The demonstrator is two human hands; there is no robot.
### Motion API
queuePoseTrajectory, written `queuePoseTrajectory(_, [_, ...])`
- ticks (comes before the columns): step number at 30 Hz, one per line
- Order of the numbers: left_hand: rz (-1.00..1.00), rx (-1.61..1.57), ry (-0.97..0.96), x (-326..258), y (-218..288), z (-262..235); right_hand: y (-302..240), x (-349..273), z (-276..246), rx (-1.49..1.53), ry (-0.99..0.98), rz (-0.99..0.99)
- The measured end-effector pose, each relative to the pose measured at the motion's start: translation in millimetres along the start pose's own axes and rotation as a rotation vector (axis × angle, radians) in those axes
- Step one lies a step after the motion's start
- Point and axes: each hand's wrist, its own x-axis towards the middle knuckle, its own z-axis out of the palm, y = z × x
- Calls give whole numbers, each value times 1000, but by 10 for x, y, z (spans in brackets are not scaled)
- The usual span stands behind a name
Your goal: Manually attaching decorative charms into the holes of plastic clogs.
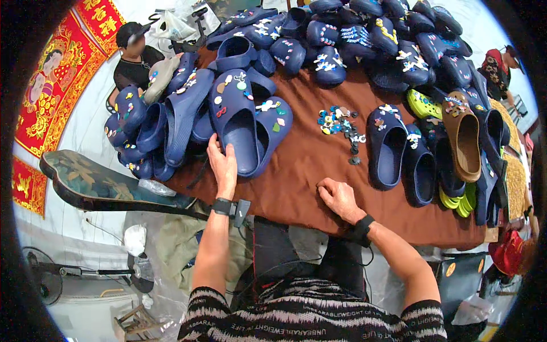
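Note:
My left hand [223, 166] is at the near left side of a navy blue clog [232, 102], with fingers and thumb closed at its heel edge. That clog carries several small charms on its toe and leans against a second blue clog [274, 123], also decorated. My right hand [340, 199] rests on the brown cloth [296, 199] with its fingers curled under; whatever is inside them, if anything, is hidden. Beyond it lies a small heap of colourful charms [336, 121], with a few dark round pieces [354, 153] trailing toward me.
Piled blue clogs [142, 114] crowd the left side, and more blue clogs [330, 65] fill the far side. To the right stand a blue pair [388, 148], a brown clog [462, 137] and lime green ones [424, 104]. A wooden chair back [108, 179] juts in. Two people sit beyond.

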Motion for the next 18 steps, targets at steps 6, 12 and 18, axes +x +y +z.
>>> queuePoseTrajectory(6, [50, 67, -16, 107, -4, 68, -6, 30, -37, -62, -35, 16])
queuePoseTrajectory(12, [40, -58, -31, 72, 123, -15, 29, 70, 25, -87, -57, -1])
queuePoseTrajectory(18, [-26, -150, -4, 13, 23, -186, -6, 43, 37, -109, -40, -33])
